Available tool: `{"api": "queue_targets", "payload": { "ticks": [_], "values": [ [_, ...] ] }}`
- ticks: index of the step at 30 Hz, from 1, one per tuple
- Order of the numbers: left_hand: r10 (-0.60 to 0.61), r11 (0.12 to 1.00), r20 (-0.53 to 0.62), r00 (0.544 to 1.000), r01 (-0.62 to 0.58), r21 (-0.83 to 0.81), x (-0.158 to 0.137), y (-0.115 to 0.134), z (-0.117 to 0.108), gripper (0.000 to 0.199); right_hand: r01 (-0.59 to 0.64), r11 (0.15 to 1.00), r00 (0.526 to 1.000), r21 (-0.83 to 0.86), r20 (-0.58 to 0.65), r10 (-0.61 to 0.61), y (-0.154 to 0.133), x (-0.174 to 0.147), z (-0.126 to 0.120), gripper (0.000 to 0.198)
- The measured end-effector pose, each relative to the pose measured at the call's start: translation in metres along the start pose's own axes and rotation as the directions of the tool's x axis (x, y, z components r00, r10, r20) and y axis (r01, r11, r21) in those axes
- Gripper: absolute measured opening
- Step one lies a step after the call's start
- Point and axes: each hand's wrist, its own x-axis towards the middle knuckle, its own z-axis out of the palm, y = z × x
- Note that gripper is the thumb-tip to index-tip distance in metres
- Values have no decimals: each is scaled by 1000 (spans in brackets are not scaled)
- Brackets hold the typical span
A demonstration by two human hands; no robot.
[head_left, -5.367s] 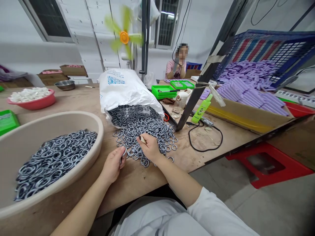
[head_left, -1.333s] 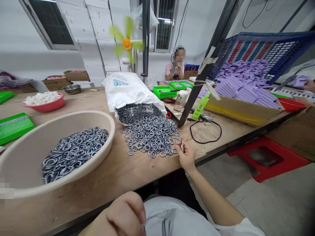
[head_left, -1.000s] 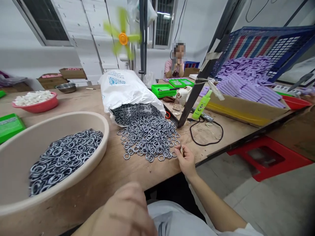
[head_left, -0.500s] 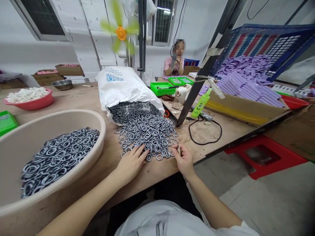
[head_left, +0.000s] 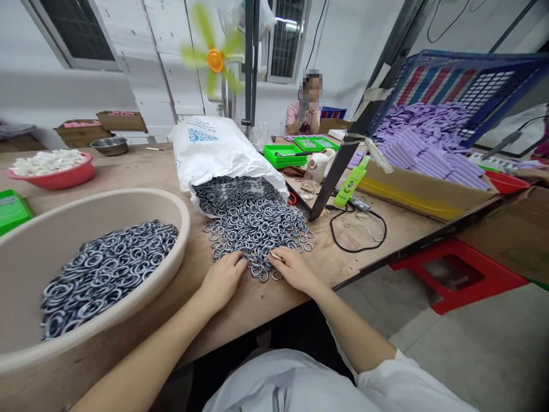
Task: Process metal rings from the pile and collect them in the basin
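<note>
Dark grey rings [head_left: 261, 226] spill from the mouth of a white sack [head_left: 214, 151] onto the wooden table. At the near left edge of this heap is my left hand [head_left: 223, 279], its thumb and fingers drawn together among the rings; what they hold, if anything, is hidden. My right hand [head_left: 295, 270] is closed on a small flat beige piece [head_left: 277, 257], its fingertips touching the rings at the near right of the heap. To the left, a large beige basin [head_left: 182, 229] holds many more of the same rings [head_left: 111, 269].
A slanted dark metal post [head_left: 332, 171] stands right of the heap, near a green bottle [head_left: 351, 182] and a looped black cable [head_left: 358, 250]. Purple pieces [head_left: 429, 154] fill a carton. A red bowl [head_left: 64, 174] is at left. Across the table sits a person [head_left: 304, 114]; a fan [head_left: 214, 60] spins.
My right hand has moved left from the table's near edge into the rings, still with the beige piece. My left hand has drawn back slightly to the left, its spread fingers now closer together.
</note>
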Motion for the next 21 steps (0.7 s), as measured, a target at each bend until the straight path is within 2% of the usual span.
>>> {"api": "queue_targets", "payload": {
  "ticks": [6, 9, 14, 18, 21],
  "values": [
    [-21, 991, -53, 998, 13, -137, -4, -4, 7, 22, -74, 988, 992, 134, -94, 87, -6, 1, 2, 40],
    [-22, 985, -75, 997, 9, -175, -4, -4, 10, 23, -83, 983, 974, 166, -195, 115, 1, -5, -2, 38],
    [-26, 978, -67, 997, 12, -210, -3, -1, 14, 24, -113, 993, 904, 45, -410, 121, 23, -21, -23, 31],
    [-31, 980, -64, 997, 18, -199, -4, 2, 17, 25, -165, 986, 852, -23, -507, 130, 37, -33, -37, 33],
    [-32, 979, -67, 997, 18, -205, -5, 2, 20, 26, -183, 983, 828, -16, -541, 145, 45, -39, -39, 31]
  ]
}}
